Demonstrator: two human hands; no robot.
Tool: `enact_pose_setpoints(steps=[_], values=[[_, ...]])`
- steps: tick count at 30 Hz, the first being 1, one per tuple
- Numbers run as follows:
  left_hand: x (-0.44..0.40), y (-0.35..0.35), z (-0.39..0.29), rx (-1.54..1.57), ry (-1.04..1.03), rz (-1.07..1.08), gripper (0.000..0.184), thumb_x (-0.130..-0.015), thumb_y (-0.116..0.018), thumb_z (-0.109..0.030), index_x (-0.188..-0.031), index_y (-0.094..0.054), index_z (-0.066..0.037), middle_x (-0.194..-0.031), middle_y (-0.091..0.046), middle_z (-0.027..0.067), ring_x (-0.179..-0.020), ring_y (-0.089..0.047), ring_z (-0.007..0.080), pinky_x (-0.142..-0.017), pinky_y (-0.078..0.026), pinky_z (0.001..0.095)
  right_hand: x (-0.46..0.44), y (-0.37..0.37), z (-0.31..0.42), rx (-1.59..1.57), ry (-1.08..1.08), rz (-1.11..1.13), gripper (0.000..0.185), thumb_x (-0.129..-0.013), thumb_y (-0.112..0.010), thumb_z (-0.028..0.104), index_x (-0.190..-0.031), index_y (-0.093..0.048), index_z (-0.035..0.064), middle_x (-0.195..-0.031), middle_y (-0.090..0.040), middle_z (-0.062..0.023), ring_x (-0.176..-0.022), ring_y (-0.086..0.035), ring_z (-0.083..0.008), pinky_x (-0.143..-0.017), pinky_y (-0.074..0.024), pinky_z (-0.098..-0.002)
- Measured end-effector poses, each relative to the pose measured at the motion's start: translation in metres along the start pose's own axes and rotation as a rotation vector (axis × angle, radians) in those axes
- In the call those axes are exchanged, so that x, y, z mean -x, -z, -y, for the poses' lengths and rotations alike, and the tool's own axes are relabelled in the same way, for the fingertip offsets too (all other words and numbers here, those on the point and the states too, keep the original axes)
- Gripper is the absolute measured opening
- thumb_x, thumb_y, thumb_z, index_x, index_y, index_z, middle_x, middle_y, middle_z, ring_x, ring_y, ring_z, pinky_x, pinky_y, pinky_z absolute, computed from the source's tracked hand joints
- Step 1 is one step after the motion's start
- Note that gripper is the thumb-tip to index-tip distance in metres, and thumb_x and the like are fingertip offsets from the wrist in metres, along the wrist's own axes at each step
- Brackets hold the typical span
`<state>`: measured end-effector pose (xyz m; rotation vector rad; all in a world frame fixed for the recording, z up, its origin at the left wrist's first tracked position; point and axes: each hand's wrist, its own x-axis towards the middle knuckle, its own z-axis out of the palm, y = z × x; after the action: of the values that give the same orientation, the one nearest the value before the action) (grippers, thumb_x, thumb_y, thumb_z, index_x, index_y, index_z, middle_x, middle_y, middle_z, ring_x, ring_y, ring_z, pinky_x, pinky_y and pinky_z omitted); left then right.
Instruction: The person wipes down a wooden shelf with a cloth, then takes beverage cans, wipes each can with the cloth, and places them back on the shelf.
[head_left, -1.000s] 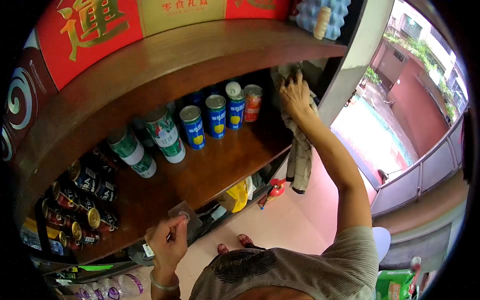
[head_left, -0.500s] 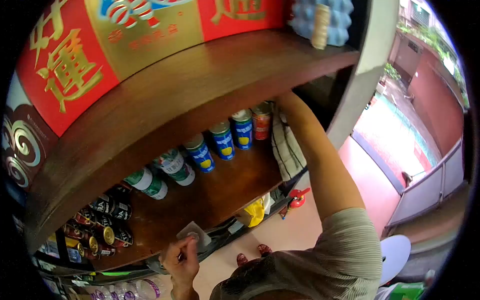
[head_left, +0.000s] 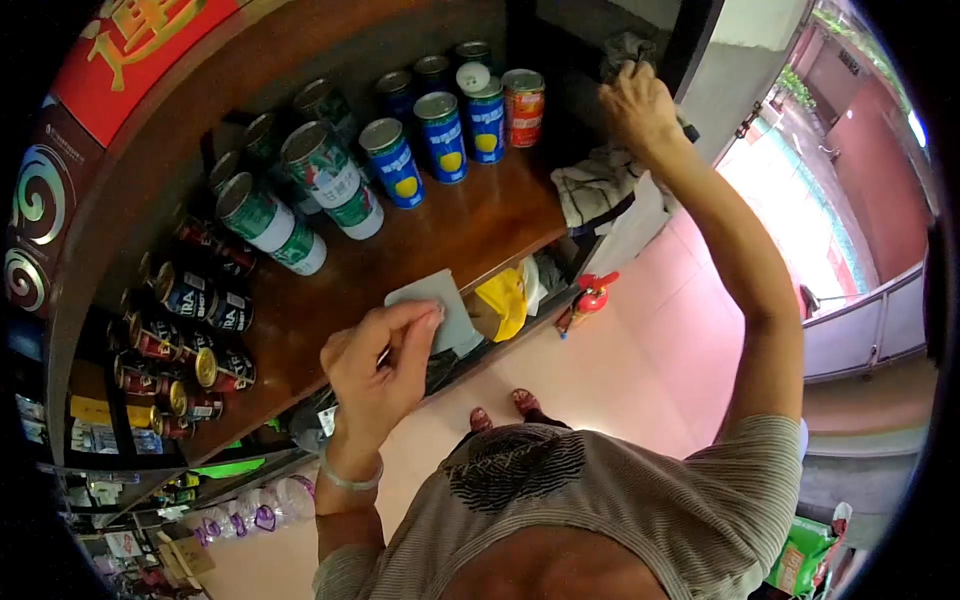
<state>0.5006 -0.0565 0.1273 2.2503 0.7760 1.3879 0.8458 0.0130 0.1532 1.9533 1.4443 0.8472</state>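
My left hand (head_left: 385, 360) is closed, pinching a thin greyish translucent square sheet (head_left: 440, 305) between thumb and fingers above the shelf's front edge. What sits under the fingertips cannot be made out. At the right end of the shelf, my right hand (head_left: 640, 105) is raised, its fingers bent around a dark crumpled cloth (head_left: 628, 55) near the side wall. Below that hand a striped light cloth (head_left: 597, 187) lies over the shelf corner. Blue cans (head_left: 440, 140) and a red can (head_left: 523, 108) stand left of it, with a white round object (head_left: 473, 77) on one blue can.
Green-and-white cans (head_left: 335, 180) and several dark cans (head_left: 205, 300) fill the left of the wooden shelf (head_left: 480, 230). A yellow bag (head_left: 503, 305) is below its front edge. On the pink floor stands a red object (head_left: 592, 293); plastic bottles (head_left: 255, 508) are at lower left.
The view has tipped down and shows more of the shelf inside. My right arm has come out from behind the upper board, its hand now visible at the dark cloth. My left hand keeps the sheet.
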Motion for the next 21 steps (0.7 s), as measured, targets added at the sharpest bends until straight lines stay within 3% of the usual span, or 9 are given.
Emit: enact_pose_setpoints(steps=[2,5,7,8,10,12,16,18,21], values=[[-0.002,-0.002,0.002,0.010,0.021,0.019,0.009,-0.075,-0.067,0.002,-0.084,-0.065,0.000,-0.055,-0.055,0.0031,-0.043,-0.045,0.0049,-0.043,-0.035,0.0188,0.011,0.005,-0.004,-0.122,0.007,-0.041,0.026,-0.085,-0.052,0.019,-0.109,-0.058,0.0115,-0.126,-0.046,-0.0220,-0.109,-0.048,-0.0310,-0.078,-0.0494,-0.0327],[-0.001,-0.005,0.007,0.026,0.057,0.021,0.008,-0.076,-0.067,0.002,-0.083,-0.065,0.000,-0.059,-0.059,0.0039,-0.044,-0.047,0.0055,-0.043,-0.036,0.0192,0.045,-0.037,0.000,-0.117,0.099,-0.416,0.023,-0.083,-0.053,0.015,-0.105,-0.059,0.0102,-0.127,-0.044,-0.0233,-0.113,-0.046,-0.0330,-0.076,-0.0514,-0.0326],[-0.003,-0.008,0.009,0.007,0.064,0.016,0.007,-0.076,-0.067,0.002,-0.082,-0.065,0.000,-0.059,-0.059,0.0047,-0.045,-0.048,0.0060,-0.043,-0.036,0.0193,0.072,-0.049,0.003,-0.355,0.104,-0.187,0.018,-0.076,-0.054,0.008,-0.090,-0.062,0.0005,-0.126,-0.043,-0.0251,-0.116,-0.045,-0.0326,-0.071,-0.0552,-0.0339],[-0.004,-0.012,0.010,0.000,0.071,0.012,0.007,-0.076,-0.067,0.002,-0.082,-0.065,-0.001,-0.059,-0.059,0.0051,-0.045,-0.048,0.0063,-0.043,-0.036,0.0194,0.085,-0.069,0.004,-0.418,0.126,-0.167,0.015,-0.073,-0.056,0.005,-0.084,-0.062,-0.0023,-0.119,-0.049,-0.0250,-0.107,-0.052,-0.0329,-0.068,-0.0562,-0.0337],[-0.011,-0.024,0.011,0.014,0.070,0.087,0.008,-0.075,-0.067,0.001,-0.082,-0.065,-0.002,-0.059,-0.058,0.0065,-0.045,-0.049,0.0084,-0.043,-0.037,0.0202,0.112,-0.084,-0.011,-0.659,0.029,0.005,0.011,-0.073,-0.061,0.015,-0.076,-0.063,0.0047,-0.086,-0.061,-0.0171,-0.083,-0.061,-0.0300,-0.068,-0.0529,-0.0374],[-0.022,-0.041,0.012,0.000,0.066,0.148,0.007,-0.076,-0.067,-0.002,-0.083,-0.065,-0.003,-0.059,-0.058,0.0082,-0.045,-0.051,0.0109,-0.044,-0.038,0.0220,0.136,-0.102,-0.031,-0.666,-0.092,0.122,0.025,-0.059,-0.070,0.009,-0.084,-0.068,0.0108,-0.083,-0.063,-0.0135,-0.078,-0.062,-0.0309,-0.067,-0.0517,-0.0386],[-0.064,-0.104,0.015,-0.097,0.053,0.295,0.010,-0.078,-0.066,-0.013,-0.084,-0.066,-0.005,-0.062,-0.060,0.0119,-0.049,-0.057,0.0175,-0.047,-0.043,0.0290,0.190,-0.121,-0.062,-0.910,-0.250,-0.132,0.020,-0.074,-0.060,0.008,-0.093,-0.066,0.0099,-0.088,-0.063,-0.0148,-0.079,-0.060,-0.0339,-0.068,-0.0483,-0.0415],[-0.083,-0.149,0.034,0.069,0.029,0.314,0.013,-0.078,-0.067,-0.014,-0.086,-0.069,-0.004,-0.058,-0.058,0.0031,-0.049,-0.046,0.0063,-0.047,-0.038,0.0229,0.210,-0.122,-0.071,-0.881,-0.370,-0.044,0.020,-0.072,-0.061,0.006,-0.092,-0.064,0.0087,-0.088,-0.062,-0.0157,-0.080,-0.060,-0.0343,-0.069,-0.0482,-0.0428],[-0.103,-0.200,0.044,0.093,0.119,0.403,0.012,-0.076,-0.068,-0.013,-0.083,-0.069,-0.003,-0.061,-0.062,0.0056,-0.049,-0.048,0.0089,-0.049,-0.040,0.0237,0.240,-0.133,-0.082,-0.879,-0.468,0.032,0.020,-0.074,-0.061,0.008,-0.094,-0.063,0.0055,-0.088,-0.061,-0.0172,-0.080,-0.059,-0.0356,-0.068,-0.0471,-0.0422]])
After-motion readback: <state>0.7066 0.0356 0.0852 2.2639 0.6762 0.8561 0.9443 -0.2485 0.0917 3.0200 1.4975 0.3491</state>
